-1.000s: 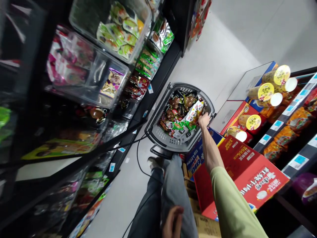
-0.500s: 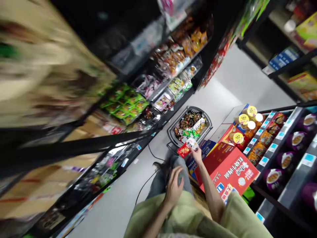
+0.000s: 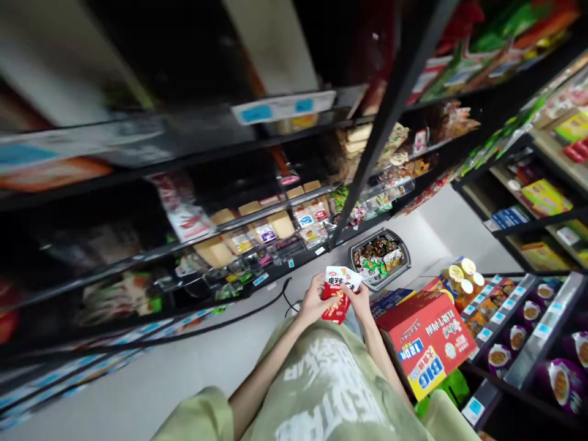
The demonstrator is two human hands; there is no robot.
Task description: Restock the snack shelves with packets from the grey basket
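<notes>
Two or so red-and-white snack packets [image 3: 334,295] are held overlapping in front of my body. My left hand [image 3: 315,301] pinches them from the left side, thumb across the front. On the other side, the fingers of my right hand [image 3: 359,300] close on the right edge of the packets. Beyond my hands, a dark basket [image 3: 408,257] on the floor holds many small snack packets in brown, green, white and yellow.
A red noodle carton [image 3: 427,331] stands close by my right arm, beside shelves of purple noodle cups [image 3: 500,358]. Snack shelves [image 3: 257,214] run along the left, with a dark upright post [image 3: 367,165]. A black cable [image 3: 248,324] crosses the floor side.
My left hand has come up from my leg and taken hold of the packets. My right hand has drawn them back from the basket. The view has turned toward the left shelves.
</notes>
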